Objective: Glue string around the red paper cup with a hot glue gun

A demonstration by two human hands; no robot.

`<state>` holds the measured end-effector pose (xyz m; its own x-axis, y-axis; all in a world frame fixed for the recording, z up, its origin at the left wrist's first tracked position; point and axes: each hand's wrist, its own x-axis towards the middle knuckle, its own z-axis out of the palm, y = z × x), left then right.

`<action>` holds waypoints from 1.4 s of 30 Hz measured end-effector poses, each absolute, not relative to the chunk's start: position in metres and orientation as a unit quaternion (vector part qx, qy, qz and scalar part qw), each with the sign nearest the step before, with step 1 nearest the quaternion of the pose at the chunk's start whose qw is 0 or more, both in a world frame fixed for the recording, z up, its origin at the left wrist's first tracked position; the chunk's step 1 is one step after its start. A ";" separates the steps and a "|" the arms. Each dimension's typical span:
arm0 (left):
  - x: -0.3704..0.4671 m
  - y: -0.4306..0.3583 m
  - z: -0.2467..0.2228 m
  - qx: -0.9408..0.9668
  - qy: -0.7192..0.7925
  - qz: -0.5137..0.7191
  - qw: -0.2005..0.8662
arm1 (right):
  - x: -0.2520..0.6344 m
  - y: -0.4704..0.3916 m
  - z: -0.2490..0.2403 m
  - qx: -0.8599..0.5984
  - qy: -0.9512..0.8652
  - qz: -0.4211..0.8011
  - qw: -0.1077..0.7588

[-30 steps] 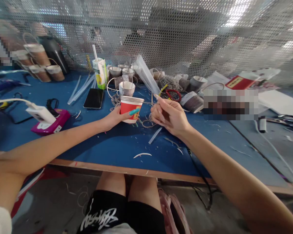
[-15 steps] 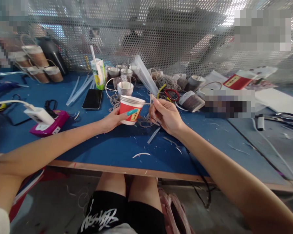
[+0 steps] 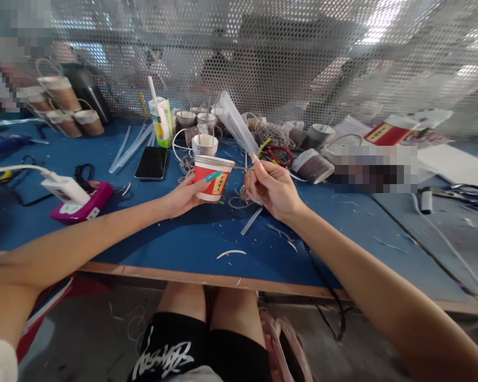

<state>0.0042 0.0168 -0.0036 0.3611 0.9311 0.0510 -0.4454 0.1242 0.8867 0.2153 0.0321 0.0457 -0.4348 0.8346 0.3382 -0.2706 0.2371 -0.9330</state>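
A red and white paper cup point(image 3: 209, 183) with a yellow label is held above the table by my left hand point(image 3: 183, 196), thumb across its front. Thin greyish cord point(image 3: 213, 161) runs round the cup just under its rim. It stretches from the cup's right side to my right hand point(image 3: 273, 188), whose thumb and fingers pinch it. The cord's end inside those fingers is hidden. Behind the cup stands a white-topped cup point(image 3: 204, 144) with a cord handle. Loose tangled cord point(image 3: 239, 200) lies beneath and between my hands.
A black phone point(image 3: 151, 163), a drink carton point(image 3: 161, 123) and a purple power strip point(image 3: 82, 201) are on the left. Clear plastic strips point(image 3: 237, 122) lean at the back among cord-wrapped cups point(image 3: 314, 165). Scissors point(image 3: 472, 193) lie far right. A perforated metal panel point(image 3: 263, 63) closes off the back.
The cup has shifted slightly left and turned a little, showing more of its label. My right hand stays nearly in place, its fingers moved slightly on the cord.
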 end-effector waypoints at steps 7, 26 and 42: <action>0.005 0.016 -0.004 0.438 0.260 0.500 0.700 | 0.215 0.033 0.045 -0.226 -0.633 0.557 0.487; 0.003 0.013 -0.001 0.472 0.223 0.453 0.723 | 0.214 0.032 0.045 -0.217 -0.658 0.539 0.479; 0.002 0.011 0.004 0.472 0.163 0.385 0.776 | 0.209 0.028 0.042 -0.221 -0.673 0.526 0.471</action>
